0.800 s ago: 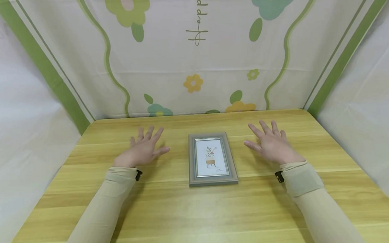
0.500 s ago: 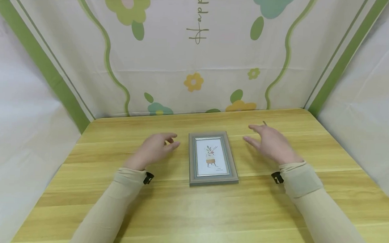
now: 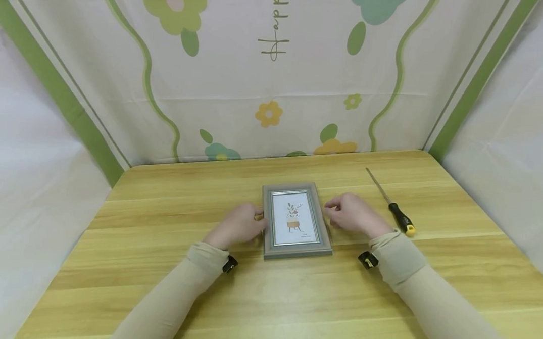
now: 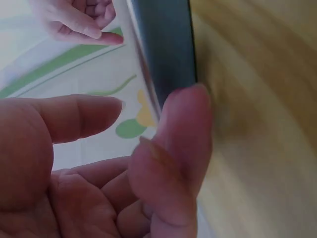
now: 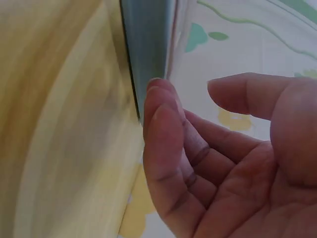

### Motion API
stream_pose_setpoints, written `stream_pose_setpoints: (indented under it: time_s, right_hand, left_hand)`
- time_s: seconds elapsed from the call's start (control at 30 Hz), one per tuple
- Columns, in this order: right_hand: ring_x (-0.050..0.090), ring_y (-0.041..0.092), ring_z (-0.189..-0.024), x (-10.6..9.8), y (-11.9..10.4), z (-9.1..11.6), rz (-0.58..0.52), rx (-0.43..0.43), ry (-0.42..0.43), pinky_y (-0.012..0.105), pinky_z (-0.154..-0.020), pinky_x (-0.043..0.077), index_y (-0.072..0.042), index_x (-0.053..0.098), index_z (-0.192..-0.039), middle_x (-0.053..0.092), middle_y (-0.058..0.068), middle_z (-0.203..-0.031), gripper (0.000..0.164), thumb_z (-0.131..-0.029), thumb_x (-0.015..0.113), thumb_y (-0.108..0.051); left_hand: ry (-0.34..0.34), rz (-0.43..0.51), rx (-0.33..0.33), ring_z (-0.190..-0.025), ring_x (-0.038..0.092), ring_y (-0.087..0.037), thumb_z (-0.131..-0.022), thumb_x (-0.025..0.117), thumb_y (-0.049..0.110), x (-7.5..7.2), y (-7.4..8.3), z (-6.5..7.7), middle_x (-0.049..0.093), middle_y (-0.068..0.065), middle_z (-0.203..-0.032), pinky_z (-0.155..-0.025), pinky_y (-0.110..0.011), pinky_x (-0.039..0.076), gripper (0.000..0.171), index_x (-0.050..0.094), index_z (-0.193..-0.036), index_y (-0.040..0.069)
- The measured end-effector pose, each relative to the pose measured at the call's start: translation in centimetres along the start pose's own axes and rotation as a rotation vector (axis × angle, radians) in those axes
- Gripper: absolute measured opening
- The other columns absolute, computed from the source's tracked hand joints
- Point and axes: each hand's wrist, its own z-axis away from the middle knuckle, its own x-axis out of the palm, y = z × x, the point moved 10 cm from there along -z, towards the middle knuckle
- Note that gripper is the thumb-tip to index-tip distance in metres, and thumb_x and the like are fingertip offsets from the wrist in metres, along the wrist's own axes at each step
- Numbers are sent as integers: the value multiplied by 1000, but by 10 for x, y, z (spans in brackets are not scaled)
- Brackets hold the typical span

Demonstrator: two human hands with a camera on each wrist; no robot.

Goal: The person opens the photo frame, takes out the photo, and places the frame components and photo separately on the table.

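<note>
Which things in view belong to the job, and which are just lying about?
Part of the job, by the look of it:
picture frame, face up between the hands
left hand, at its left edge
right hand, at its right edge

Apparently just there:
screwdriver, untouched, beyond the right hand
table, underneath
floral cloth, behind

Left hand [image 3: 238, 225] and right hand [image 3: 354, 213] both curve inward.
</note>
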Motion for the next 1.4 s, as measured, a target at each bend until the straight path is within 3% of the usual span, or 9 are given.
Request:
stream_pose_setpoints:
  time_s: [0.13, 0.33, 0.43, 0.57, 0.7, 1.07, 1.2, 1.3, 1.4]
  right_hand:
    - [62, 15, -73, 9, 0, -3, 11, 0, -17, 34, -68, 52, 4, 65, -126, 71, 3, -83, 39, -99, 57, -24]
    - [60, 17, -78, 18, -2, -4, 62, 4, -28, 35, -72, 51, 4, 62, -129, 71, 12, -108, 46, -98, 59, -29]
    - [56, 17, -71, 19, -6, -4, 77, -4, -21, 34, -66, 48, 2, 66, -125, 70, 10, -97, 42, -97, 59, -29]
    - [53, 17, -66, 21, -9, -3, 70, 1, -33, 32, -59, 43, -6, 71, -102, 61, 4, -75, 26, -97, 59, -28]
    - [53, 17, -66, 24, -9, -1, 33, 17, -48, 32, -58, 43, -8, 66, -92, 57, 3, -73, 23, -97, 61, -30]
    - [62, 18, -86, 27, -13, 1, -89, -9, -58, 40, -78, 54, -2, 63, -122, 69, 7, -100, 37, -98, 60, -30]
    - [64, 21, -94, 26, -16, 3, -149, -18, -43, 42, -85, 54, 2, 50, -140, 67, 16, -115, 50, -100, 59, -26]
    - [65, 23, -94, 19, -19, 4, -203, -26, 22, 40, -79, 56, 3, 32, -152, 62, 21, -124, 63, -100, 57, -23]
    - [66, 23, -87, 5, -25, 6, -270, -35, 110, 34, -66, 57, 1, 29, -154, 61, 19, -118, 64, -100, 57, -21]
  left_hand:
    - [-32, 33, 9, -48, 58, -22, -101, 54, 22, 6, 0, -2, 65, -11, -63, -55, -32, 46, 24, 64, -83, 8]
    - [-56, 93, 12, -53, 62, -22, -100, 57, 17, 9, -2, -4, 66, -10, -68, -56, -31, 53, 22, 62, -84, 4]
    - [-68, 125, 15, -56, 64, -21, -100, 58, 15, 10, -3, -5, 67, -8, -71, -57, -31, 56, 21, 60, -84, 2]
    - [-76, 160, 4, -59, 66, -21, -100, 59, 15, 10, -4, -6, 67, -8, -71, -58, -30, 57, 20, 59, -84, 2]
    - [-79, 183, -9, -59, 66, -21, -100, 60, 14, 12, -6, -7, 66, -10, -71, -57, -31, 57, 20, 59, -85, 2]
    - [-79, 215, -23, -59, 66, -21, -100, 59, 13, 13, -9, -7, 66, -10, -71, -59, -31, 58, 17, 61, -88, 1]
    - [-82, 256, -26, -62, 67, -21, -99, 59, 12, 14, -10, -6, 67, -10, -73, -60, -32, 58, 15, 62, -91, 0]
    - [-85, 313, -23, -65, 66, -22, -100, 59, 13, 14, -12, -8, 68, -11, -77, -61, -32, 58, 15, 63, -96, -1]
    - [-81, 364, -5, -67, 65, -22, -100, 58, 16, 13, -11, -11, 69, -10, -81, -62, -34, 58, 18, 64, -107, 0]
